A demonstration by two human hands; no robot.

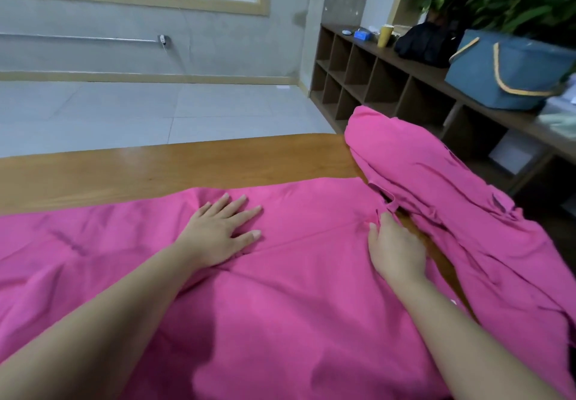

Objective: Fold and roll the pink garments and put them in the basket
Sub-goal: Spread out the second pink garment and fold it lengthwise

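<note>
**Two pink garments on table, both hands on the spread one**

Two pink items are occupying the wooden table (174,162). One pink garment (280,290) is lying spread flat across the lower half of the frame. The left hand (223,233) is pressing palm-down on it at centre, fingers straight and spread. The right hand (394,248) is resting at the garment's right edge, fingers close together; whether they are pinching the cloth cannot be told. A second pink garment (436,187) is lying crumpled at right, hanging over the table's end. The blue basket (505,72) is sitting on the cubby shelf (374,75) at upper right, well apart from both garments.
</note>
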